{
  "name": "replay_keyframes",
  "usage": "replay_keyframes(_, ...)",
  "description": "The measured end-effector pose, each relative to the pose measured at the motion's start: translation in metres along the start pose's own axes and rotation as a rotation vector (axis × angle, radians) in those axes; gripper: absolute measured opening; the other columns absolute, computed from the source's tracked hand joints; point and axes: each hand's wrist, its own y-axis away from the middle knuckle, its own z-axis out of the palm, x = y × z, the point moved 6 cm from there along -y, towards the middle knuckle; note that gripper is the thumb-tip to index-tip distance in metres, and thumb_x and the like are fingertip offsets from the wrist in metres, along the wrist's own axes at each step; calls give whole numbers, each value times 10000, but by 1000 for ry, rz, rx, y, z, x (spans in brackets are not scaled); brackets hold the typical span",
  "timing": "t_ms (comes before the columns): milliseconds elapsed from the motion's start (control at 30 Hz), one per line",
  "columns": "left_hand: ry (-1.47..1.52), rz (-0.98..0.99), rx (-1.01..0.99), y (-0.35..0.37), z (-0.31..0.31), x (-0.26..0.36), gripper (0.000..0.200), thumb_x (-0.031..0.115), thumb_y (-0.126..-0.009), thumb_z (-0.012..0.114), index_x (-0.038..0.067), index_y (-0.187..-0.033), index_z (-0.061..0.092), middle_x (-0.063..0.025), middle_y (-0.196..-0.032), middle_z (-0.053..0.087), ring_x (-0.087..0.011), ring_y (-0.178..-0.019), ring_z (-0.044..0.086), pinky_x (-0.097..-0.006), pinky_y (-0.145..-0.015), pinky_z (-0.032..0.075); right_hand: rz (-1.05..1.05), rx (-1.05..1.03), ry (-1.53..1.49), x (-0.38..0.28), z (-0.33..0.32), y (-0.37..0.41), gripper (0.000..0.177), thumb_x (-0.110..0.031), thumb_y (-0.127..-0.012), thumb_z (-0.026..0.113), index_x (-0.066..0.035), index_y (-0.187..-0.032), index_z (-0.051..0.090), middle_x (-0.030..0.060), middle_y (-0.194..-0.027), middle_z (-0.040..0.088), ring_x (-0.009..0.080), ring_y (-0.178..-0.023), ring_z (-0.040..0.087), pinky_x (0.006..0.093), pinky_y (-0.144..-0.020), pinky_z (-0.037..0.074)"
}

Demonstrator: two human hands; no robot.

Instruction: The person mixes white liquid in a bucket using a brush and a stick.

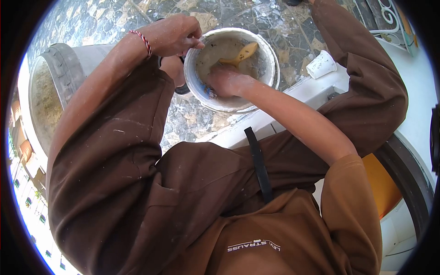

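**Both hands at the white bucket**

My left hand [172, 34], a red-and-white thread at its wrist, sits in the upper middle of the frame. Its fingers are pinched shut over the near-left rim of the white bucket [270, 68]. The bucket stands just right of that hand, at top centre, on the patterned stone floor [284, 25], and it holds a pale, wet, sandy mix.

My right hand [227, 81] is down inside the bucket at its lower edge, curled and smeared with the mix. A yellow-handled tool [240, 54] lies in the mix just above it, its near end meeting my knuckles. I cannot tell whether my fingers really grip it or only rest against it.

At the left edge of the frame stands a large grey tub [59, 68] with gritty material inside. A white paper cup [321, 64] sits to the right of the bucket, on a white ledge [311, 91]. A black strap [259, 165] runs down the centre over my brown clothing.
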Motion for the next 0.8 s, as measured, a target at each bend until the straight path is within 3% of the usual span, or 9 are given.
replay_keyframes(200,-32,19,-8,0,1,2,293,195,-925,552,-68,-808,602,-128,-667,625,-180,-634,637,-303,-614,513,33,45,-112,7,-4,5,195,-107,-765,568,-14,-900,673,194,-963,640,328,-925,621,419,-818,485)
replay_keyframes(300,-19,51,44,0,-2,2,235,193,-876,606,-40,-847,630,-118,-612,629,-209,-575,628,-331,-563,484,6,97,-50,15,9,0,178,-93,-747,575,-25,-875,678,197,-922,648,336,-890,626,417,-805,487)
replay_keyframes(400,-35,3,-11,1,-2,6,293,196,-926,549,-69,-816,610,-125,-662,623,-189,-632,637,-307,-612,512,3,93,-145,20,13,-1,169,-79,-734,573,-27,-855,680,203,-868,649,349,-858,628,418,-789,487)
replay_keyframes(800,-69,20,25,0,-1,6,266,182,-913,566,-68,-842,622,-143,-673,636,-208,-630,646,-313,-607,514,-61,75,-67,4,6,10,145,-94,-747,578,-19,-839,661,207,-804,630,367,-820,619,452,-760,475)
